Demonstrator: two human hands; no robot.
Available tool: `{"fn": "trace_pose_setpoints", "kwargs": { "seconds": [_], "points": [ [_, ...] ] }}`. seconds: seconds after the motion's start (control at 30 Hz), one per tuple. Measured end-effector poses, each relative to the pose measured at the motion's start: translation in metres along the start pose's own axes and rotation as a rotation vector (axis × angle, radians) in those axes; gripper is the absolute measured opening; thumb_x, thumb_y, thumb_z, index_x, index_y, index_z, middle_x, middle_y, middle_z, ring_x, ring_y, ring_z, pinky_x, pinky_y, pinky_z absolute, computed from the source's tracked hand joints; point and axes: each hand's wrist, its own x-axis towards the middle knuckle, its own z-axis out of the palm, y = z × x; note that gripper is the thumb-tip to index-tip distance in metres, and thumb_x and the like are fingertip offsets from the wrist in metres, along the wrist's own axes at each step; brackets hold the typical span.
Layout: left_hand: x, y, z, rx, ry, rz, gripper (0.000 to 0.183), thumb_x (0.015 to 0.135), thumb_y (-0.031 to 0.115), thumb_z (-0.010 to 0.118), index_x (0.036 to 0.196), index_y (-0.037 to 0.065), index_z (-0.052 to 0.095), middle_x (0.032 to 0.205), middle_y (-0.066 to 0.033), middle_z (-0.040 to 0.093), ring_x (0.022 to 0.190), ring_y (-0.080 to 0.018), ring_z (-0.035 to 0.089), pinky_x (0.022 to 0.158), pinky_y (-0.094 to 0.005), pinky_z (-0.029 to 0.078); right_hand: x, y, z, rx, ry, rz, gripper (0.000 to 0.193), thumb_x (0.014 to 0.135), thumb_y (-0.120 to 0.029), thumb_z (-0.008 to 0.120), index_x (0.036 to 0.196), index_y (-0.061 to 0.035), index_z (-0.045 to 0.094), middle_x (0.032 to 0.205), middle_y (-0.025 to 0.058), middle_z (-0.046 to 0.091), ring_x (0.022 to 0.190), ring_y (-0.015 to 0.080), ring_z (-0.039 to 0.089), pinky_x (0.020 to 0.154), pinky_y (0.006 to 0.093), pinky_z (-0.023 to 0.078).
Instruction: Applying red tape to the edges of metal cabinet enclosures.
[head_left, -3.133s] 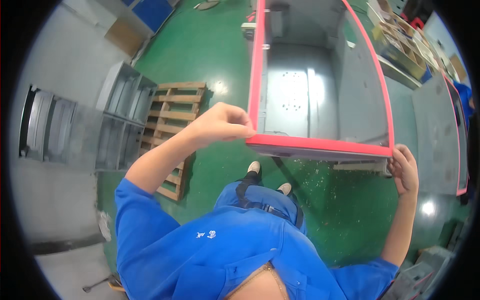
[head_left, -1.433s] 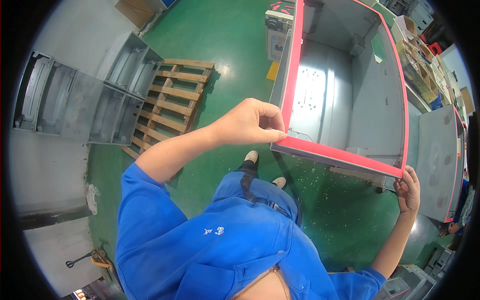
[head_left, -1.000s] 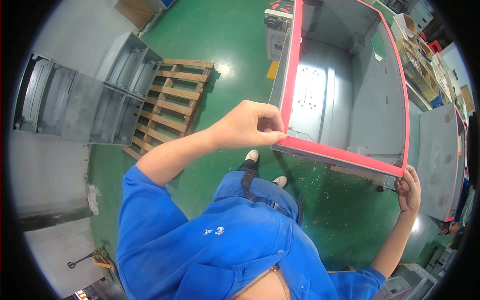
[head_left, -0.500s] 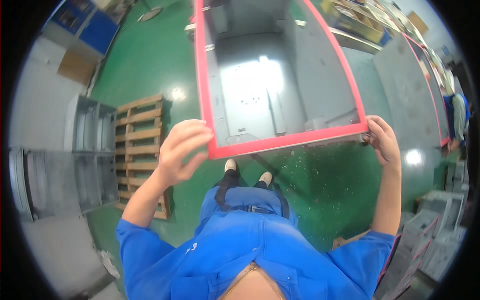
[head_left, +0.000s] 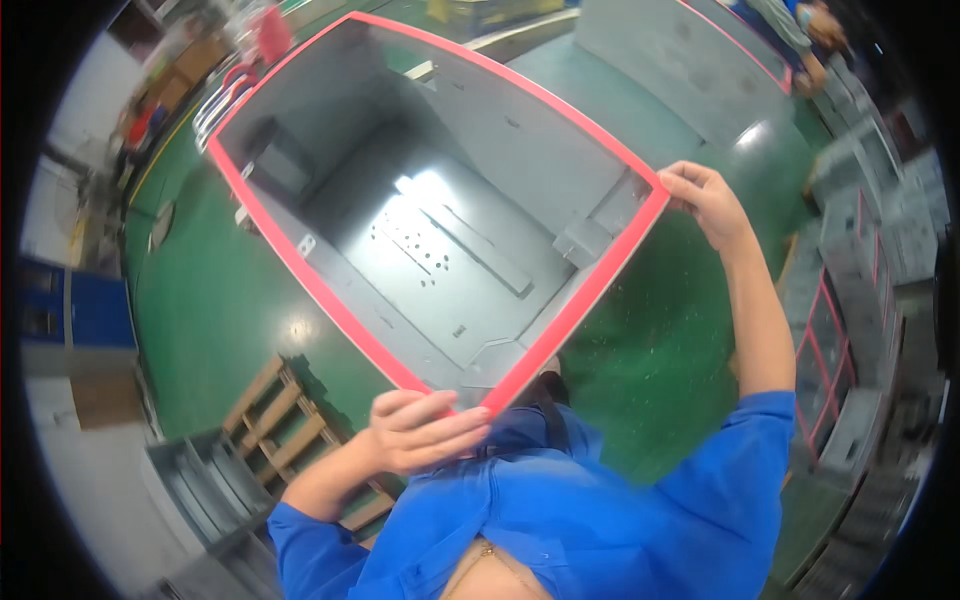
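A large grey metal cabinet (head_left: pixel 500 140) lies in front of me with its open side up. A red strip (head_left: pixel 560 345) runs round its rim, and holes and a long bar show on the bright inner floor. My left hand (head_left: pixel 425 430) is closed over the near corner, its fingers lying across the red edge. At the right corner my right hand (head_left: pixel 700 197) pinches the rim between thumb and fingers. The thumb of my left hand is hidden, and so is whatever supports the cabinet from below.
A wooden pallet (head_left: pixel 285 425) lies on the green floor at the lower left, beside grey metal housings (head_left: pixel 205 485). Another grey cabinet (head_left: pixel 665 65) stands at the far right, near a co-worker's arm (head_left: pixel 790 35). Several red-edged metal boxes (head_left: pixel 830 350) stack up along the right.
The cabinet has swung round in view: its near left corner came toward me and its far end went left. My left hand has closed over that corner; my right hand stays at its corner.
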Motion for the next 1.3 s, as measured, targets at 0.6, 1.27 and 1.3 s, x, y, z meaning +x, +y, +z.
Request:
{"fn": "trace_pose_setpoints", "kwargs": {
  "seconds": [0.6, 1.27, 1.3],
  "points": [
    [-0.006, -0.017, 0.000, -0.233, 0.069, 0.153, 0.029, 0.076, 0.011, 0.050, 0.102, 0.006, 0.060, 0.112, -0.0060, 0.057, 0.099, -0.0187, 0.053, 0.073, -0.0256, 0.040, -0.039, -0.012, 0.050, -0.211, 0.364, -0.234, 0.023, 0.082, -0.009, 0.055, 0.104, -0.0067, 0.059, 0.100, 0.0031, 0.058, 0.096, 0.0143, 0.052, 0.085, 0.0285, 0.042],
    [-0.012, 0.033, 0.020, -0.100, 0.340, -0.234, 0.025, 0.081, 0.029, 0.055, 0.077, 0.005, 0.060, 0.081, -0.0075, 0.058, 0.080, -0.0256, 0.051, 0.081, -0.0448, 0.039, 0.001, -0.033, -0.014, -0.759, -0.345, -0.687, 0.010, 0.075, -0.011, 0.060, 0.085, -0.0102, 0.061, 0.095, 0.0075, 0.051, 0.090, 0.0238, 0.053, 0.079, 0.0336, 0.042],
    [-0.011, 0.037, 0.027, -0.058, 0.399, -0.240, 0.027, 0.082, 0.029, 0.054, 0.076, 0.003, 0.058, 0.080, -0.0082, 0.058, 0.080, -0.0265, 0.051, 0.080, -0.0459, 0.039, 0.004, -0.033, -0.017, -0.746, -0.367, -0.683, 0.010, 0.075, -0.011, 0.060, 0.085, -0.0102, 0.061, 0.094, 0.0078, 0.050, 0.090, 0.0240, 0.053, 0.079, 0.0339, 0.042]
  ]
}}
